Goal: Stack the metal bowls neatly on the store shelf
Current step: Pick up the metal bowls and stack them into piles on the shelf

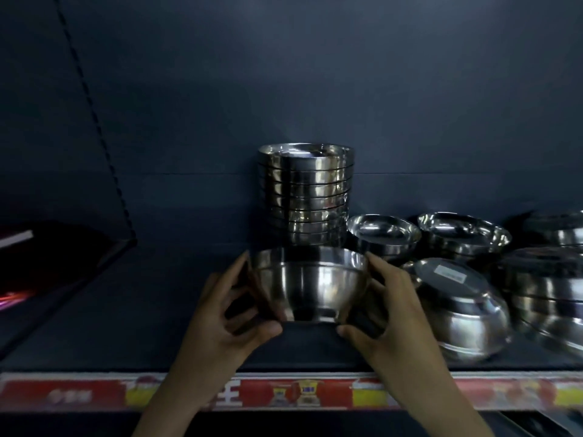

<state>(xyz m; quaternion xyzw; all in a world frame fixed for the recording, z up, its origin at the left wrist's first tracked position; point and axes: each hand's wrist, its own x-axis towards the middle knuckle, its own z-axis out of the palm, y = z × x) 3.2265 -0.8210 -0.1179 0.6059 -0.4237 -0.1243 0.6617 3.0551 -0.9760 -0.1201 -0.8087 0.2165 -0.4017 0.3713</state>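
The left hand [233, 313] and right hand [388, 310] clasp an upright steel bowl [310, 285] from opposite sides, thumbs at its base, probably to keep it level over the shelf [126, 310] front. Just behind it stands the nested bowl stack [304, 193], its likely destination; loose bowls [457, 307] lie to the right.

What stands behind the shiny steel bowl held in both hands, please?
A tall stack of nested steel bowls stands behind the held bowl, before the dark back panel. The held bowl's rim hides the stack's bottom.

stack [305, 193]: standing at shelf [110, 326] rear
bowl [310, 285]: facing up, directly before stack
loose bowls [460, 298]: lying right of stack
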